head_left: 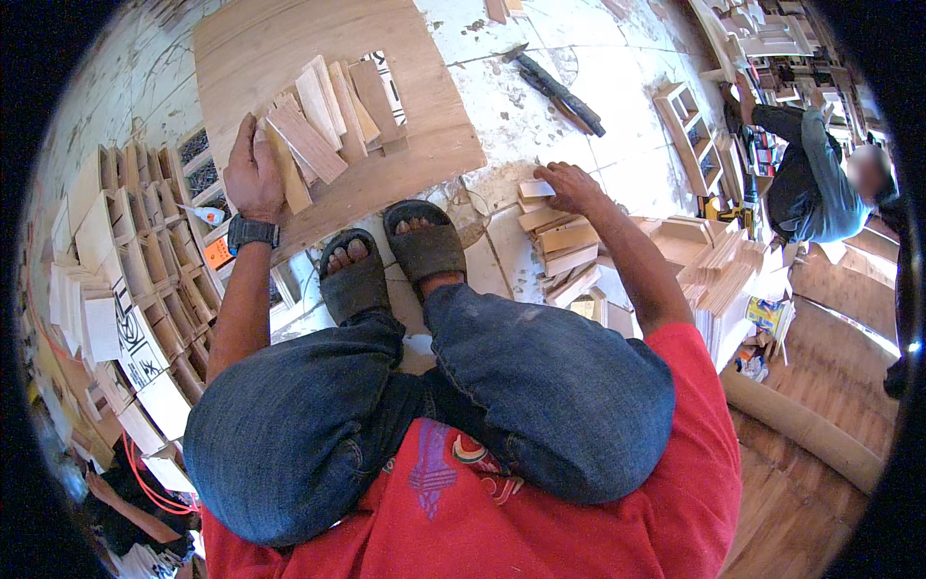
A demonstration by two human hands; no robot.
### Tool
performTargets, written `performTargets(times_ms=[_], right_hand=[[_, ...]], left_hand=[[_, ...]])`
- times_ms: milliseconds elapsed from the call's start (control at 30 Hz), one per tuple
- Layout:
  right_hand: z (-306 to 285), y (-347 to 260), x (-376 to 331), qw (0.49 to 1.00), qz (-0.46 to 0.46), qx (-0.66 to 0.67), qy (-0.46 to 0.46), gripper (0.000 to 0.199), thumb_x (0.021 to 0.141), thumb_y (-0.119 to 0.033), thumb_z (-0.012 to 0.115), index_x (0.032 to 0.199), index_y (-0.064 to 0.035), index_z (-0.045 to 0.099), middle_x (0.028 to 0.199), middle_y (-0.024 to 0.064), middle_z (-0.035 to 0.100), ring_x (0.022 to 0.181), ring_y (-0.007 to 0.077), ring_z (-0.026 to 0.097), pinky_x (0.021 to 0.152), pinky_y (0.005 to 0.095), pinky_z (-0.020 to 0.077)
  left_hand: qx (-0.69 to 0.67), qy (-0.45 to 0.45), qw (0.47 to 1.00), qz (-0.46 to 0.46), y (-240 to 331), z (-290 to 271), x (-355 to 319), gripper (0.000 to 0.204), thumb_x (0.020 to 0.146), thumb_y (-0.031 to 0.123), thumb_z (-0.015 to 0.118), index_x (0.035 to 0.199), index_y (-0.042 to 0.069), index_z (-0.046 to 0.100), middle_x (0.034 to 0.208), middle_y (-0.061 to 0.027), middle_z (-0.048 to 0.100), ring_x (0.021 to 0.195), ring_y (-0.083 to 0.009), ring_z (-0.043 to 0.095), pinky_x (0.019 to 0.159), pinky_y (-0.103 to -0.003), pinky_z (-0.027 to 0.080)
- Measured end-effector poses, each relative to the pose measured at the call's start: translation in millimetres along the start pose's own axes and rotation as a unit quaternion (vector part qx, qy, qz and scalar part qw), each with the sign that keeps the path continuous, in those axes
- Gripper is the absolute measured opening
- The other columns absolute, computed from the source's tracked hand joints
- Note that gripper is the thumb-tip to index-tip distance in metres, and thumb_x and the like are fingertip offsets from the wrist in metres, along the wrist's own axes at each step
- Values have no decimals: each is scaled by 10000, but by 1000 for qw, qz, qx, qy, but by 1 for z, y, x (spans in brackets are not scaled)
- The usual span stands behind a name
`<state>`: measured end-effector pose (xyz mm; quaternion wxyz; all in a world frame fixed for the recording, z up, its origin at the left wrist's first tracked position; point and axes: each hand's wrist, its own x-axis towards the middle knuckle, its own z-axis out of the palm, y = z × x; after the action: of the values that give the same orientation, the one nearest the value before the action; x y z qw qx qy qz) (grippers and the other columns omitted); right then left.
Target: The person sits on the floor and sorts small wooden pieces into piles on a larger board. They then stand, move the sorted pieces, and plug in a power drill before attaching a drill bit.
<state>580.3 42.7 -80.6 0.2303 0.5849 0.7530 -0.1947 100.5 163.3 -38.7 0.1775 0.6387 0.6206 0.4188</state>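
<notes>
I'm watching the left hand (253, 174) resting, visible fingers together, against wooden slats (307, 143) on the plywood sheet (289, 39), upper left; right of centre, the bent right hand (574, 187) is touching stacked wooden pieces (567, 236), pinch unclear.

The board (260, 58) is tan; toward its near edge the wood strips (306, 142) run cream to pinkish brown. I see a red shirt (598, 540) with purple print (434, 468), blue jeans (550, 386), black hammer (559, 93).

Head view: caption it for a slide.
Left hand against wooden strips on a plywood board; right hand at stacked wood pieces.
</notes>
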Motion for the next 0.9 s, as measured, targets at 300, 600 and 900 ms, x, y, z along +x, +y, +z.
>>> performTargets(times_ms=[300, 600, 900], right_hand=[[-20, 5, 0, 992, 80, 93, 24, 386, 697, -113, 636, 1052, -45, 498, 994, 215, 586, 958, 377, 575, 846, 445, 461], [5, -3, 8, 998, 2, 52, -34, 586, 686, -350, 782, 1201, -178, 562, 1251, 142, 481, 1094, 361, 533, 914, 435, 466], [-6, 6, 11, 987, 56, 146, 44, 430, 757, -280, 698, 1133, -124, 560, 1015, 167, 654, 926, 360, 627, 824, 444, 491]], left_hand=[[29, 8, 1000, -3, -2, 0, 0, 441, 869, 204, 453, 1251, 1, 540, 1182, -208, 602, 1096, -327, 588, 952, -361, 435], [4, 11, 1000, -1, -2, 1, 0, 434, 881, 217, 451, 1244, -2, 546, 1190, -201, 601, 1099, -320, 589, 955, -359, 435], [12, 23, 1000, 8, -5, 1, 0, 426, 872, 211, 456, 1244, 30, 557, 1172, -185, 615, 1076, -321, 600, 937, -357, 445]])
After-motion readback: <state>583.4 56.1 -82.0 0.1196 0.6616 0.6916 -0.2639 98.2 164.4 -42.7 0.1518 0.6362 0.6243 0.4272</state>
